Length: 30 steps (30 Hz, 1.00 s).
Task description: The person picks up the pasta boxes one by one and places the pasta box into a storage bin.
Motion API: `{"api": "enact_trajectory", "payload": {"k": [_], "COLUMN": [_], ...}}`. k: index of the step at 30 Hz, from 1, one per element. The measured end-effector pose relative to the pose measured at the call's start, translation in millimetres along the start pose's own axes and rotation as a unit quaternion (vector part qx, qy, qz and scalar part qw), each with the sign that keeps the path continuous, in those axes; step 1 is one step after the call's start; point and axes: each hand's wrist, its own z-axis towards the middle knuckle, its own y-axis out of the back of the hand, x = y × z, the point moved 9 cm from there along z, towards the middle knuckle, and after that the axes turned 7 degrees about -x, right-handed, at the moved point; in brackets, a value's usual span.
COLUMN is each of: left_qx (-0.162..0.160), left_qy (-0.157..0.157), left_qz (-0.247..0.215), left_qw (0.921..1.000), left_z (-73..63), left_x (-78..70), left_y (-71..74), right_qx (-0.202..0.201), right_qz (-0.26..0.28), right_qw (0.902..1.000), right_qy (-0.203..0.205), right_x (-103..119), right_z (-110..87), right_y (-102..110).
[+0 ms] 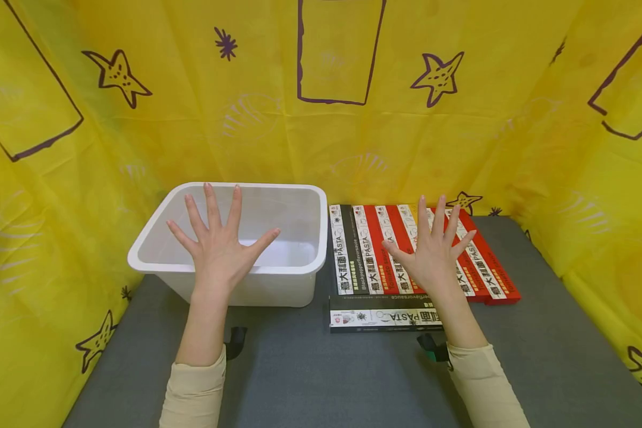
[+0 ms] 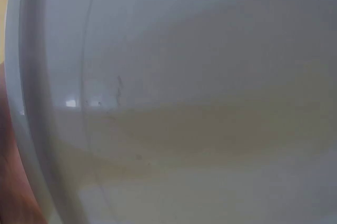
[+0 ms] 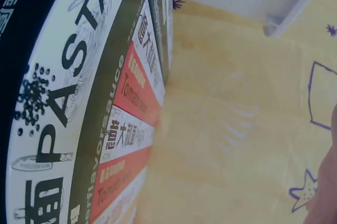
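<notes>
My left hand (image 1: 219,246) is held up with fingers spread, in front of a white plastic tub (image 1: 286,290). It holds nothing. In the left wrist view the tub's smooth wall (image 2: 210,50) fills almost everything, with a bit of the hand at the left edge. My right hand (image 1: 435,258), also spread and holding nothing, overlaps a row of pasta boxes (image 1: 371,249) in the head view. Those boxes are red and white, with a black one at the left end. A black pasta box (image 1: 380,318) lies crosswise along their front, and its PASTA lettering shows large in the right wrist view.
A dark grey tabletop (image 1: 331,380) lies under everything. Yellow cloth (image 1: 353,142) with starfish drawings hangs behind and on both sides. The tub stands left of the boxes, a narrow gap between them. Black straps (image 1: 236,343) show beside both wrists.
</notes>
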Motion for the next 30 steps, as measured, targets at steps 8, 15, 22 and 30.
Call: {"api": "enact_trajectory", "payload": {"k": [8, 15, 22, 30], "left_qx": [0.002, -0.003, -0.031, -0.1], "left_qy": [0.001, -0.006, -0.014, -0.049], "left_qz": [0.003, -0.002, -0.05, -0.176], "left_qw": [1.0, 1.0, 0.9982, 0.978], "left_z": [0.5, -1.9, -4.5, -7.5], "left_x": [-0.3, 1.8, 9.9, 29.4], "left_y": [-1.2, 1.0, 13.4, 35.8], "right_qx": [0.012, 0.022, 0.049, 0.099], "right_qz": [-0.017, -0.005, 0.058, 0.15], "right_qw": [0.9998, 0.9996, 0.9971, 0.9836], "right_qy": [0.005, 0.014, 0.003, 0.015], "right_x": [1, 0, -10, -25], "right_z": [-1.5, -7.0, -15.2, -31.5], "right_y": [-6, -11, -18, -24]}}
